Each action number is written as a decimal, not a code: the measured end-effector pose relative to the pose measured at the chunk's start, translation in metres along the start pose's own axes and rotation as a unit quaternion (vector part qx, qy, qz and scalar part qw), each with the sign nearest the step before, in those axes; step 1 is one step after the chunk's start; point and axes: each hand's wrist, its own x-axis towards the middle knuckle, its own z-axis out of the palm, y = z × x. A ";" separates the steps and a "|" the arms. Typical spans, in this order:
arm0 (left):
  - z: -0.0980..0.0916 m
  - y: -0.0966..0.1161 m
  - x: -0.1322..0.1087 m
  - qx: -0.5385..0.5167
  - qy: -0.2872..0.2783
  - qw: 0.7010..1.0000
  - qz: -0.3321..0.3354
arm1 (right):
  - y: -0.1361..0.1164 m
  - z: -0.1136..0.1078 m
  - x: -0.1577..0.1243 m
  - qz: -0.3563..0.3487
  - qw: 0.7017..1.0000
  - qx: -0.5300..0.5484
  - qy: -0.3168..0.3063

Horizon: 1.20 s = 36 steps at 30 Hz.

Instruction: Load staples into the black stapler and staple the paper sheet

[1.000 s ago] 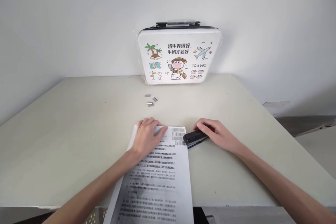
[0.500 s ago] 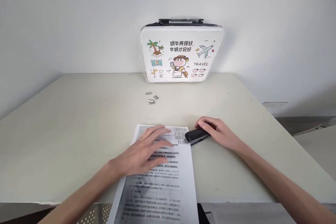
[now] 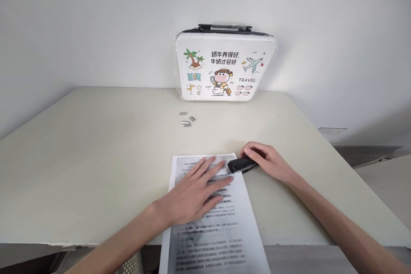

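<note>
One stapler (image 3: 243,165), black, clasped in my right hand (image 3: 268,162); its nose overlaps the right edge of the printed paper (image 3: 221,239) near the top. I have the left hand (image 3: 194,197) flat on the page, fingers spread. Paper overhangs the table's (image 3: 96,158) near edge. Beyond: metal staple strips (image 3: 185,122), then a white case (image 3: 224,66) by the wall (image 3: 96,21).

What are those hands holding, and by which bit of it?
The right hand holds the black stapler by its back end, the end away from the printed paper. The left hand is spread over the paper, gripping nothing.
</note>
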 end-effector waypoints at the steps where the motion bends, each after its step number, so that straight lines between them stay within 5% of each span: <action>1: 0.002 0.002 0.000 0.003 0.006 1.000 -0.005 | 0.000 -0.001 0.000 -0.006 1.000 -0.008 0.005; 8: 0.012 0.011 -0.004 0.036 0.013 0.999 -0.026 | -0.021 0.001 0.005 -0.067 0.990 -0.121 0.023; 14: 0.017 0.015 -0.007 0.050 0.027 0.997 -0.043 | -0.053 0.023 0.017 -0.136 0.956 -0.253 -0.062; 36: 0.035 0.021 -0.013 0.023 0.074 0.994 -0.071 | -0.053 0.055 0.015 -0.077 0.908 -0.406 -0.060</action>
